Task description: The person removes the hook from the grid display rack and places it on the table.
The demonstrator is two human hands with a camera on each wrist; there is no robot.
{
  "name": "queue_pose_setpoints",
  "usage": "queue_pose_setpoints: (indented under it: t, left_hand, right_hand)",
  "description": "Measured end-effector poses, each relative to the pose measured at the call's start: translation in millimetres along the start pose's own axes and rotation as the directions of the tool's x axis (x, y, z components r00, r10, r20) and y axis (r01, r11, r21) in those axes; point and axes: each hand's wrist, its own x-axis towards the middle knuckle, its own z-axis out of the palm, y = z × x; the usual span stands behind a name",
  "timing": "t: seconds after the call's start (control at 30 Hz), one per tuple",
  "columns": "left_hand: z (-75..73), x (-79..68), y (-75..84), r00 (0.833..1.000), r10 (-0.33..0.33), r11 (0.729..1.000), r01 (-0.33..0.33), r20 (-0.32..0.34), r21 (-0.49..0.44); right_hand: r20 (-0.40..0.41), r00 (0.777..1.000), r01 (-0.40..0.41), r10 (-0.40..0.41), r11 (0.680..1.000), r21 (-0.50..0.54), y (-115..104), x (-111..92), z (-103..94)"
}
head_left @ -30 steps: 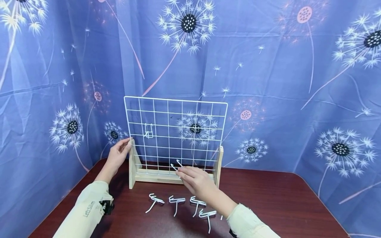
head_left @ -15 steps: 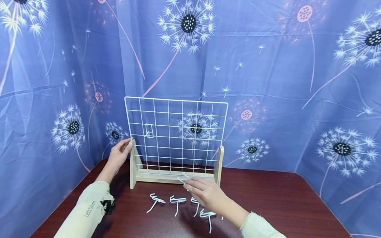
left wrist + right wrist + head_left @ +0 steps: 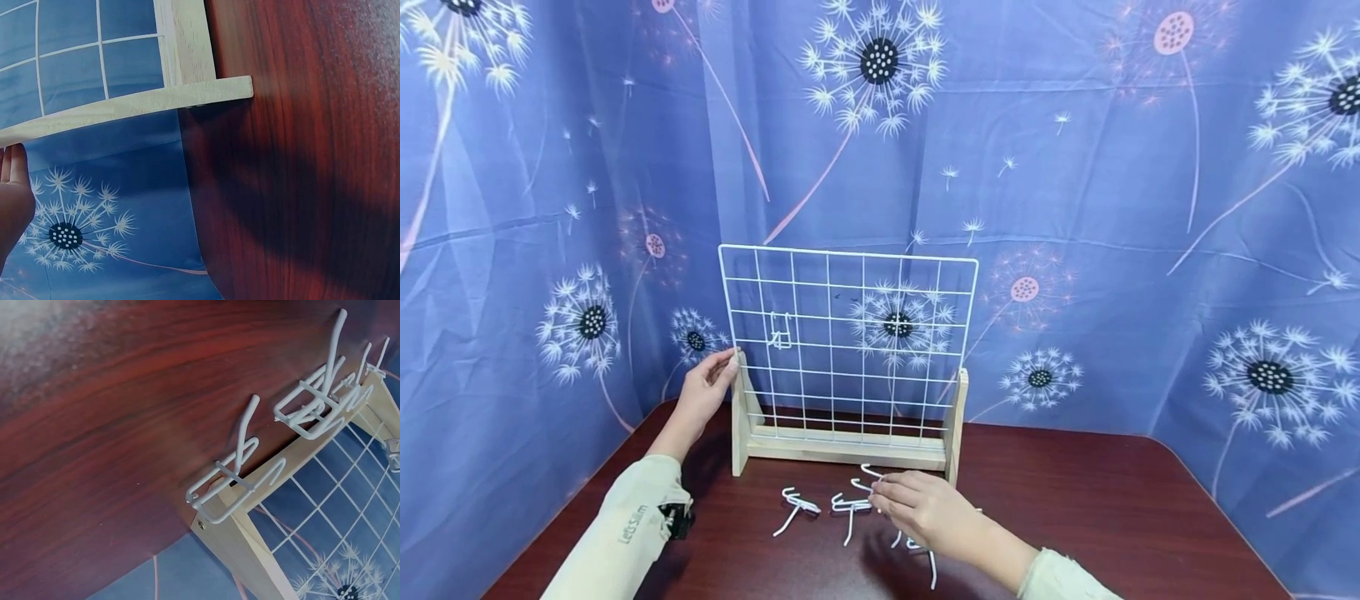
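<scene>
My left hand [image 3: 703,392] holds the top of the left upright [image 3: 740,429] of a wooden stand that bears a white wire grid panel [image 3: 850,252]. In the left wrist view, fingertips of that hand [image 3: 14,194] meet the edge of the wooden upright [image 3: 125,104]. A white wire display hook [image 3: 871,472] is pinched in my right hand [image 3: 932,512], low in front of the stand, its two bent prongs pointing left past the fingers. One similar hook [image 3: 782,346] hangs on the grid's left part. The right wrist view shows no fingers.
Several loose white hooks lie on the dark red-brown table [image 3: 1075,500], one at left [image 3: 801,505] and others partly covered by my right hand. Hooks [image 3: 240,481] also show near the stand in the right wrist view. A blue dandelion-print curtain [image 3: 1075,192] surrounds the table.
My right hand has moved down and to the right, away from the lower grid and over the loose hooks, still holding its hook. My left hand stays at the upright.
</scene>
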Motion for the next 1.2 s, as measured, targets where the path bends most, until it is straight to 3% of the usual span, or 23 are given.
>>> queue_pose_setpoints:
  t: [0.23,0.43,0.77,0.9,1.2]
  left_hand:
    - [-0.3,0.9,1.1,0.998,-0.055,0.998,0.055,0.016,0.001]
    - [0.8,-2.8,2.9,0.999,-0.047,0.999,0.047,0.008,0.018]
    - [0.1,-0.3,2.1,0.999,-0.034,0.999,0.034,0.002,0.02]
    - [0.2,0.0,1.2,1.0,-0.027,0.999,0.027,0.001,0.023]
    - [0.6,-1.7,3.3,1.0,-0.028,1.0,0.028,0.004,0.014]
  right_hand:
    - [0.068,0.995,0.081,-0.079,0.997,-0.021,-7,-6,1.6]
    - [0.152,0.977,0.157,-0.149,0.987,-0.038,-14,-9,4.6]
    - [0.281,0.945,0.182,-0.17,0.983,-0.019,-25,-16,7.3]
    - [0.31,0.927,0.235,-0.21,0.971,-0.047,-28,-18,10.0]
    - [0.34,0.911,0.264,-0.234,0.963,-0.046,-31,-18,14.1]
